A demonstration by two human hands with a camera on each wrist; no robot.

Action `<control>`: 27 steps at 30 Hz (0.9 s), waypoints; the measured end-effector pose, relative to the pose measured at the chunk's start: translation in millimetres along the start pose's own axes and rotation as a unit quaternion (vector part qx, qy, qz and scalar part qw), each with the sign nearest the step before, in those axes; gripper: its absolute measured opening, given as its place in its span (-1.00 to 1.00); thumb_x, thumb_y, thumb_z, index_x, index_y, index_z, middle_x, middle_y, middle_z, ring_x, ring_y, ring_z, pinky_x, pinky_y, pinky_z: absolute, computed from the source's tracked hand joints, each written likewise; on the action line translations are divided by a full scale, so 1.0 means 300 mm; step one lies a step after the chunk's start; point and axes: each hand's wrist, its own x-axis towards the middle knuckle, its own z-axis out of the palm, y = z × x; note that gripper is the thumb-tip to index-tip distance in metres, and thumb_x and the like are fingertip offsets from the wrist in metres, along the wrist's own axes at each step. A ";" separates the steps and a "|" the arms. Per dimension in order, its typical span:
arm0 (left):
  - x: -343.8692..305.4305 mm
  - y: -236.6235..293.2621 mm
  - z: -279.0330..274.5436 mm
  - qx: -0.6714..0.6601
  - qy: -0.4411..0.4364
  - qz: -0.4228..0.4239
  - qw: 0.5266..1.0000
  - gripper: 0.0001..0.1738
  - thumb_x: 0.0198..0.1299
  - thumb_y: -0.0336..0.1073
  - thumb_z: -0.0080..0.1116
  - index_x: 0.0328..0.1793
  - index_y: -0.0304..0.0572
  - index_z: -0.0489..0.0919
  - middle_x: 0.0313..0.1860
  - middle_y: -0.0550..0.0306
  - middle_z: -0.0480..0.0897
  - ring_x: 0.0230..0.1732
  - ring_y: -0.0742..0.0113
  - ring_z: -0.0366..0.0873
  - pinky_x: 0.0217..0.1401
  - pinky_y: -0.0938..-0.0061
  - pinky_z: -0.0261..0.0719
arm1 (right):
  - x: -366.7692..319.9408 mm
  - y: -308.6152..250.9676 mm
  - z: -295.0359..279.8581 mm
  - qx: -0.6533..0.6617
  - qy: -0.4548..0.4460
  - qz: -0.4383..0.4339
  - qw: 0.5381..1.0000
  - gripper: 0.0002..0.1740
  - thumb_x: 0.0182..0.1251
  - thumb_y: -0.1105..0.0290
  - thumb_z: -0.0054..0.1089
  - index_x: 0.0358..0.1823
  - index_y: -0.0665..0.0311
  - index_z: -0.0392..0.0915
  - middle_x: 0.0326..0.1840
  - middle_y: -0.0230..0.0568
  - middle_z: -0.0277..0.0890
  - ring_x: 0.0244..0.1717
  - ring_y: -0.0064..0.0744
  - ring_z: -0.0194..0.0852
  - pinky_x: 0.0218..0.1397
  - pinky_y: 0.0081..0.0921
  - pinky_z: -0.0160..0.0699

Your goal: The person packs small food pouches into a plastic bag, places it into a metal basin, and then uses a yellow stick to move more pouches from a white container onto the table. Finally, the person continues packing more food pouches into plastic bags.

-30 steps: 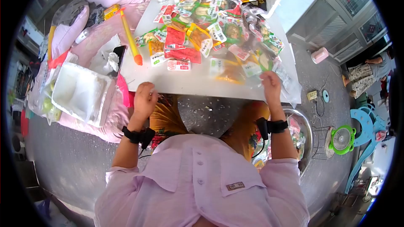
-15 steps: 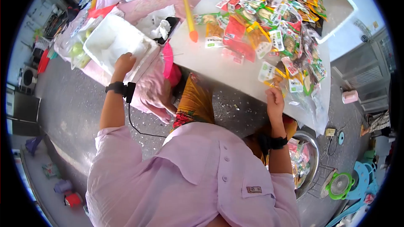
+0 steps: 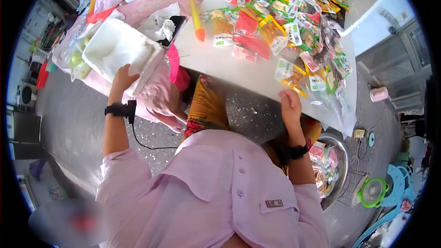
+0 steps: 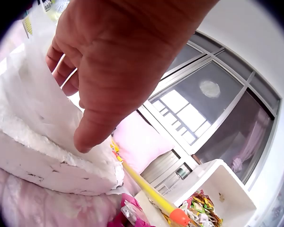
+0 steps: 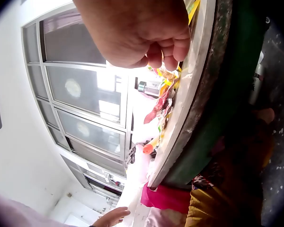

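Observation:
My left hand [image 3: 123, 80] hangs over the near rim of a white foam box [image 3: 138, 50] with a thin plastic liner [image 4: 31, 90]. Its fingers are relaxed and hold nothing visible, the thumb spread away from them. By the front edge of the table [image 3: 229, 71], my right hand [image 3: 291, 105] hovers with loosely curled fingers, and nothing shows in it. Just beyond its fingertips lies a yellow-edged food packet [image 3: 291, 76]. A large pile of small sealed food packets [image 3: 305, 41] spreads behind that.
A yellow stick with an orange tip [image 3: 195, 14] lies across the table's left side. At the back right stands a larger white foam box [image 3: 363, 0]. A metal basin [image 3: 342, 160] of packets is on the floor by my right arm. A pink cloth [image 3: 173, 62] hangs beside the near box.
My left hand has gone from the table's front edge left to the foam box, then drawn back slightly toward its near rim. The right hand stays near the table edge. The head view has turned left.

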 end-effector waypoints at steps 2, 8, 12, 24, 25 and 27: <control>-0.037 -0.025 0.005 -0.003 0.006 0.023 1.000 -0.41 -0.16 -0.15 0.12 -0.01 -0.43 0.38 -0.02 -0.24 0.41 0.06 -0.03 0.31 0.13 0.35 0.23 | -0.007 0.005 0.002 0.010 -0.004 0.003 1.000 -0.88 0.10 0.60 -0.09 -0.30 0.37 0.36 -0.40 -0.30 0.36 -0.36 -0.60 0.30 -0.27 -0.71 0.29; -0.066 -0.019 -0.063 0.106 -0.012 0.109 0.988 -0.74 -0.01 -0.26 -0.13 -0.43 -0.36 0.41 -0.40 -0.26 0.45 -0.26 -0.18 0.35 -0.20 0.13 0.27 | -0.021 -0.004 0.023 0.003 0.006 0.008 1.000 -0.88 0.10 0.59 -0.07 -0.30 0.36 0.36 -0.41 -0.30 0.37 -0.40 -0.60 0.31 -0.30 -0.70 0.31; -0.060 0.023 -0.080 0.144 0.117 0.100 0.978 -0.74 -0.02 -0.24 -0.05 -0.51 -0.35 0.35 -0.49 -0.18 0.44 -0.42 -0.10 0.37 -0.36 0.17 0.31 | -0.024 -0.010 0.038 0.012 0.003 0.011 1.000 -0.89 0.09 0.58 -0.06 -0.31 0.35 0.37 -0.42 -0.29 0.37 -0.41 -0.59 0.31 -0.33 -0.69 0.31; -0.162 0.747 0.029 -0.511 -0.074 0.077 0.853 -0.75 -0.01 -0.31 0.12 -0.60 -0.14 0.30 -0.69 0.41 0.23 -0.61 0.66 0.11 -0.61 0.67 0.11 | 0.026 -0.132 0.115 0.042 -0.099 -0.014 0.994 -0.85 0.11 0.45 0.02 -0.29 0.34 0.36 -0.38 -0.26 0.38 -0.35 -0.55 0.36 -0.31 -0.61 0.36; -0.173 0.817 0.060 -0.529 -0.111 0.077 0.838 -0.76 -0.01 -0.32 0.12 -0.58 -0.14 0.30 -0.68 0.42 0.23 -0.60 0.67 0.12 -0.61 0.66 0.11 | 0.029 -0.158 0.126 0.071 -0.108 0.011 0.992 -0.82 0.09 0.44 0.04 -0.28 0.35 0.35 -0.35 -0.26 0.38 -0.32 -0.55 0.36 -0.28 -0.61 0.36; -0.179 0.923 0.152 -0.554 -0.155 0.128 0.808 -0.78 0.00 -0.32 0.10 -0.58 -0.16 0.31 -0.66 0.40 0.26 -0.60 0.66 0.14 -0.62 0.66 0.13 | 0.033 -0.209 0.151 0.130 -0.121 0.061 0.982 -0.76 0.07 0.43 0.07 -0.24 0.36 0.33 -0.30 -0.25 0.37 -0.26 -0.54 0.36 -0.23 -0.61 0.36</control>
